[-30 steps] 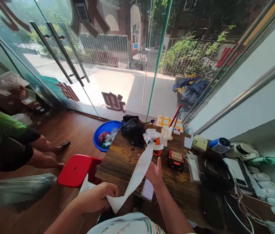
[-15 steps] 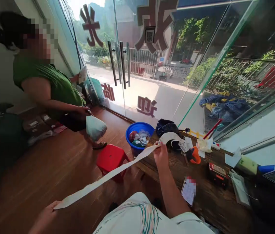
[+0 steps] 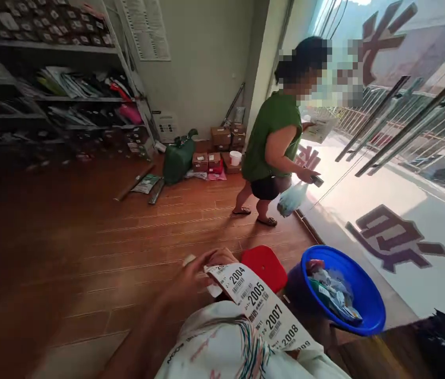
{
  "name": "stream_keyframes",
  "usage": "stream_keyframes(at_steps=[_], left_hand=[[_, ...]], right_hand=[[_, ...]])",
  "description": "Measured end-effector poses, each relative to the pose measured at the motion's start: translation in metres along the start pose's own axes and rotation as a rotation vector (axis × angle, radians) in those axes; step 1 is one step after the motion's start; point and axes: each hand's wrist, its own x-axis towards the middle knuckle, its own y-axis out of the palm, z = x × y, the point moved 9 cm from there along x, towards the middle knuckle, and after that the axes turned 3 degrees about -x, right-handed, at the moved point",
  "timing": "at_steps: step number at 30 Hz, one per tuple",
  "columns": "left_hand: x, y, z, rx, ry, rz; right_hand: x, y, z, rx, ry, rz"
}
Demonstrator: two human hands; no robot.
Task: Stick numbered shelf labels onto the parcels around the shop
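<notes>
A long strip of white labels [image 3: 260, 302], printed with barcodes and numbers such as 2004 and 2007, slants across my lap. At its upper end, my left hand [image 3: 194, 271] has closed its fingers on the paper, and white bits of the strip show around them. Close beside it, my right hand [image 3: 222, 257] is curled at the same end of the labels. Its fingertips are partly hidden behind the paper, and the strip covers most of the right forearm.
A red stool [image 3: 264, 267] stands just beyond my hands. To its right is a blue tub [image 3: 376, 310] with plastic-wrapped items, beside a wooden table [image 3: 368, 358]. A person in a green top [image 3: 272, 123] walks by the glass door with a bag [image 3: 291, 199]. Shelves [image 3: 84, 97] line the left.
My view has swung left. My hands, formerly wide apart along the stretched strip, are now together, and its printed face shows. The person has moved closer to the glass door.
</notes>
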Motion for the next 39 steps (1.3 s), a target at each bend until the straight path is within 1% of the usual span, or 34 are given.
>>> stream_keyframes(at_steps=[2, 4, 5, 8, 10, 12, 13, 15, 17, 18, 19, 20, 21, 22, 23, 24, 25, 26, 27, 29, 30, 31, 32, 33, 35, 36, 37, 38, 39], left_hand=[[0.019, -0.04, -0.007, 0.029, 0.073, -0.083], [0.04, -0.086, -0.011, 0.034, 0.097, -0.15], [0.052, -0.11, -0.014, 0.03, 0.105, -0.173], [0.084, -0.19, -0.032, 0.063, 0.154, -0.224], [0.102, -0.246, -0.05, 0.074, 0.186, -0.252], [0.119, -0.306, -0.064, 0.044, 0.172, -0.326], [0.126, -0.338, -0.069, 0.028, 0.149, -0.389], [0.138, -0.4, -0.075, 0.022, 0.094, -0.527], [0.145, -0.459, -0.077, 0.022, 0.056, -0.637], [0.146, -0.489, -0.076, 0.011, 0.047, -0.691], [0.144, -0.518, -0.074, 0.002, 0.037, -0.747], [0.14, -0.549, -0.071, 0.003, 0.024, -0.807], [0.134, -0.579, -0.067, 0.017, 0.007, -0.868], [0.127, -0.61, -0.063, 0.041, -0.012, -0.919], [0.12, -0.641, -0.059, 0.072, -0.033, -0.955], [0.114, -0.672, -0.056, 0.105, -0.048, -0.977], [0.107, -0.704, -0.054, 0.129, -0.057, -0.992], [0.102, -0.738, -0.053, 0.143, -0.06, -1.004], [0.098, -0.773, -0.053, 0.152, -0.056, -1.013], [0.094, -0.845, -0.058, 0.153, -0.039, -1.013], [0.095, -0.882, -0.062, 0.14, -0.029, -0.997], [0.098, -0.919, -0.068, 0.119, -0.019, -0.969], [0.103, -0.955, -0.076, 0.099, -0.006, -0.93], [0.109, -0.99, -0.086, 0.085, 0.005, -0.884], [0.124, -1.06, -0.112, 0.089, 0.03, -0.799], [0.132, -1.096, -0.127, 0.102, 0.046, -0.77], [0.139, -1.133, -0.14, 0.108, 0.062, -0.756], [0.147, -1.171, -0.153, 0.108, 0.078, -0.761], [0.154, -1.211, -0.165, 0.112, 0.104, -0.785]], right_hand=[[0.046, 0.016, -0.005, 0.042, -0.068, 0.041], [0.096, 0.029, -0.011, 0.083, -0.144, 0.081], [0.122, 0.038, -0.015, 0.109, -0.171, 0.124], [0.21, 0.068, -0.029, 0.247, -0.188, 0.281], [0.274, 0.091, -0.04, 0.405, -0.154, 0.339], [0.339, 0.12, -0.057, 0.57, -0.058, 0.343], [0.369, 0.139, -0.068, 0.643, 0.015, 0.355], [0.421, 0.186, -0.093, 0.736, 0.2, 0.391], [0.459, 0.238, -0.116, 0.757, 0.404, 0.462], [0.472, 0.265, -0.125, 0.74, 0.507, 0.532], [0.48, 0.293, -0.131, 0.702, 0.609, 0.654], [0.483, 0.323, -0.133, 0.647, 0.698, 0.838], [0.482, 0.35, -0.13, 0.581, 0.761, 1.076], [0.48, 0.374, -0.124, 0.517, 0.787, 1.335], [0.482, 0.394, -0.117, 0.467, 0.775, 1.566], [0.494, 0.414, -0.111, 0.439, 0.722, 1.715], [0.518, 0.439, -0.107, 0.436, 0.638, 1.745], [0.553, 0.467, -0.106, 0.439, 0.538, 1.668], [0.597, 0.496, -0.108, 0.432, 0.427, 1.503], [0.692, 0.548, -0.112, 0.358, 0.183, 1.111], [0.733, 0.574, -0.113, 0.301, 0.078, 0.979], [0.767, 0.602, -0.115, 0.251, 0.007, 0.921], [0.796, 0.634, -0.116, 0.225, -0.023, 0.934], [0.82, 0.668, -0.119, 0.224, -0.014, 0.999], [0.862, 0.728, -0.122, 0.294, 0.073, 1.141], [0.886, 0.753, -0.123, 0.335, 0.125, 1.159], [0.913, 0.775, -0.126, 0.36, 0.175, 1.131], [0.943, 0.794, -0.131, 0.366, 0.22, 1.057], [0.976, 0.809, -0.138, 0.359, 0.259, 0.951]])
